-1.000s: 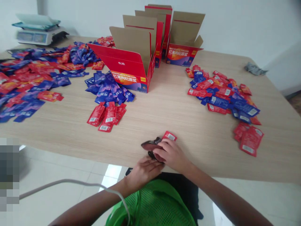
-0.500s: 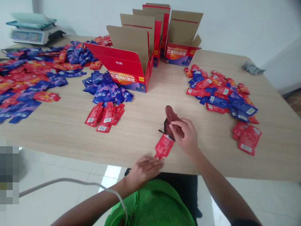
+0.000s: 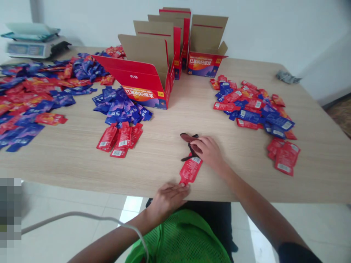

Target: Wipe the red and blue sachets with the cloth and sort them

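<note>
A red sachet (image 3: 189, 170) lies flat near the front edge of the table, its barcode end away from me. My left hand (image 3: 170, 200) holds its narrow neck down at the table edge, fingers pressed together. My right hand (image 3: 210, 152) is closed around a dark red rounded thing with black strap-like parts (image 3: 188, 138), whose kind I cannot make out. That thing sits over the sachet's far end, and the hand hides part of it. To the left are a few red sachets (image 3: 124, 137) below a heap of blue sachets (image 3: 120, 106).
Open red cartons (image 3: 144, 82) stand at the back. Mixed sachets (image 3: 252, 106) lie on the right, with red ones (image 3: 287, 159) nearer. A larger pile (image 3: 35, 95) and a scale (image 3: 30, 49) are on the left. A green mesh basket (image 3: 181, 237) stands below the table edge.
The dark red thing has turned so its rounded end points left, and my right hand has tilted with it. My left hand stays on the sachet's neck. The view has shifted slightly.
</note>
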A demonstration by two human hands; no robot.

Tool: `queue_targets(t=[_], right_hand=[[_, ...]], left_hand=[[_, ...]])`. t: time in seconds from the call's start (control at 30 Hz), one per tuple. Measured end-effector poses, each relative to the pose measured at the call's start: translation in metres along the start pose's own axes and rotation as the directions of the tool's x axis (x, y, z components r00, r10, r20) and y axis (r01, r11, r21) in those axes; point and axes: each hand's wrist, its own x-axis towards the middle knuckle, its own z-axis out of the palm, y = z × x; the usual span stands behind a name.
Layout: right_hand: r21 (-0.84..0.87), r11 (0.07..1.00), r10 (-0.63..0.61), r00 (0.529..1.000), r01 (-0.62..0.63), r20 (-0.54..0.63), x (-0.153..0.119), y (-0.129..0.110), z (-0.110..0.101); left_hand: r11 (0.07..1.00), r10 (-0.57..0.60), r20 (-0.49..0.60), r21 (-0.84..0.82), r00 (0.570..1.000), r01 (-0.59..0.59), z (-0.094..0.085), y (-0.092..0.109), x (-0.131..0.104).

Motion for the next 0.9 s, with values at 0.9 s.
queue_targets(t=[0.9], right_hand=[[-0.115,0.986,0.104,0.985,-0.120,-0.139,-0.002,0.024,-0.006]], left_hand=[[0.999,-0.007,0.038,0.034,0.999,0.006,-0.008,0.007,0.002]])
